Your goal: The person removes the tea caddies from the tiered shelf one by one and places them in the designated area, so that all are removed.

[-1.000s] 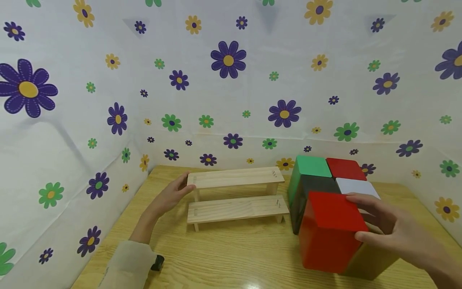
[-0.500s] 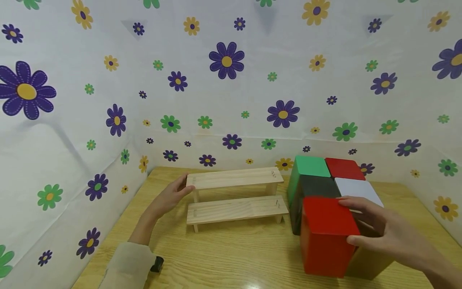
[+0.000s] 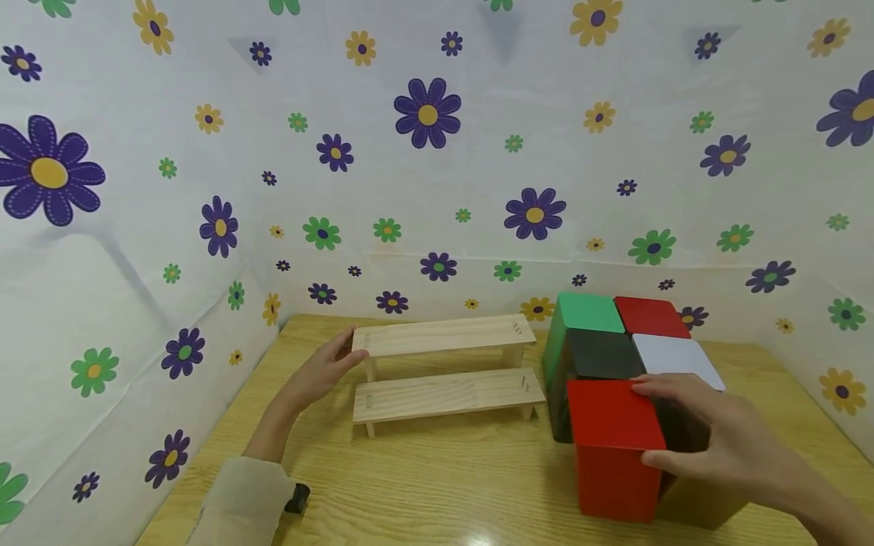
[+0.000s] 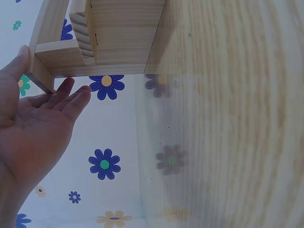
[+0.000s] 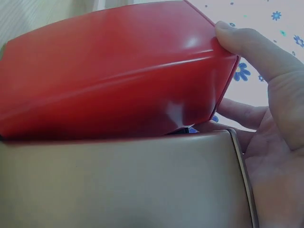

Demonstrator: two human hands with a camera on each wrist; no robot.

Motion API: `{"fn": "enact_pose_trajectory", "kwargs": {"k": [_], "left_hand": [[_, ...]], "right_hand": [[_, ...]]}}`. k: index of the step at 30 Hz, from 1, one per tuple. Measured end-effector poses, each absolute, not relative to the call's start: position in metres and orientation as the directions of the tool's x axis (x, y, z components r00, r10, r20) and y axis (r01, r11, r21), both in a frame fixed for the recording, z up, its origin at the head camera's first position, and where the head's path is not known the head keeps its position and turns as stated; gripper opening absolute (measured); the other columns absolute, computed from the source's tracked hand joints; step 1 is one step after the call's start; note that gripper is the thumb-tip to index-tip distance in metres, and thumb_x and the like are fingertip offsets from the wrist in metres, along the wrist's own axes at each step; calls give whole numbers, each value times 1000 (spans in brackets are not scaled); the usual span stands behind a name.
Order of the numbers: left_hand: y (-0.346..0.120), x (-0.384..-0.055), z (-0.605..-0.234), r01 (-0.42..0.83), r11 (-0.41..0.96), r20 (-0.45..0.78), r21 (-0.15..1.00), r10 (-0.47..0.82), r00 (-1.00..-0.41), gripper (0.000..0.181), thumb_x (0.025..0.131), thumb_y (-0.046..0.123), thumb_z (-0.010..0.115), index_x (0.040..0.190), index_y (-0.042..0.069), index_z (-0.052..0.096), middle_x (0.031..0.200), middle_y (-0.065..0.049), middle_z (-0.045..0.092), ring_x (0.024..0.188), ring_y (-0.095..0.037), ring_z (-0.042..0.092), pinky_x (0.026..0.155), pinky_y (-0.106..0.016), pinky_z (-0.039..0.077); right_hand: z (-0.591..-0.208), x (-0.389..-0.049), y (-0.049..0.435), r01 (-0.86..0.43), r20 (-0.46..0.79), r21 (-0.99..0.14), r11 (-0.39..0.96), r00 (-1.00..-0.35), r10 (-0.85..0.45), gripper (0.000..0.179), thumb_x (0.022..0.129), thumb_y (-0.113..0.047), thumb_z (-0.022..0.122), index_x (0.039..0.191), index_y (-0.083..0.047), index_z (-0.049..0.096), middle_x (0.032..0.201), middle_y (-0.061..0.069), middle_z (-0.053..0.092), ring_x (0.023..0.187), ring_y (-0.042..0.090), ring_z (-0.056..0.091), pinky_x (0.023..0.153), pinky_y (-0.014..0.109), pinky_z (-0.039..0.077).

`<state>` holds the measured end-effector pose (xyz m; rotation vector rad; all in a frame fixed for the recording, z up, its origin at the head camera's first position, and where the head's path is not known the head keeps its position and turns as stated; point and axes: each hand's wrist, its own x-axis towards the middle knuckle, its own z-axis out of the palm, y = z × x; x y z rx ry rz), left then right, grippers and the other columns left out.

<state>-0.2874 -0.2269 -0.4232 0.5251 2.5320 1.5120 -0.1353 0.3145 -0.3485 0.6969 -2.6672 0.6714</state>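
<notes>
At the left end of a pale two-step wooden stand [image 3: 444, 339], my left hand [image 3: 322, 373] holds the upper board. In the left wrist view its thumb lies against the board's end and the fingers [image 4: 71, 99] are on the other side. My right hand [image 3: 717, 432] grips a tall red box [image 3: 617, 481] by the right side of its top, thumb on the near side and fingers behind. Close on the box's right, partly under the hand, is a gold-brown box [image 5: 128, 183]. The red box looks upright, just in front of a black box [image 3: 604, 354].
Behind the black box are a green box [image 3: 590, 311], another red box [image 3: 652, 318] and a white box [image 3: 676, 358], packed closely together. A wood-grain table [image 3: 437, 478] carries everything. A flower-print cloth [image 3: 437, 174] hangs behind and at both sides.
The right hand has brought the front red box leftward, and its top has lowered as it straightened from a tilt. The left hand has stayed on the wooden stand.
</notes>
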Motion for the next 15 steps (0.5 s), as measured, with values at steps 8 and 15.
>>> {"fn": "enact_pose_trajectory", "kwargs": {"k": [8, 15], "left_hand": [[-228, -289, -424, 232, 435, 60, 870, 375, -925, 82, 110, 39, 51, 164, -3, 4, 168, -26, 13, 155, -41, 16, 123, -54, 20], [-227, -289, -425, 228, 445, 57, 866, 366, -929, 82, 110, 39, 51, 164, -2, 5, 167, -27, 19, 153, -42, 20, 122, -55, 22]], "right_hand": [[-349, -135, 314, -546, 443, -251, 799, -799, -407, 75, 64, -33, 100, 132, -26, 69, 129, -3, 65, 113, -2, 51, 82, 33, 57], [-351, -135, 321, -579, 455, -240, 779, -776, -437, 59, 65, -27, 100, 118, -24, 76, 130, -3, 62, 117, -2, 46, 87, 17, 50]]}}
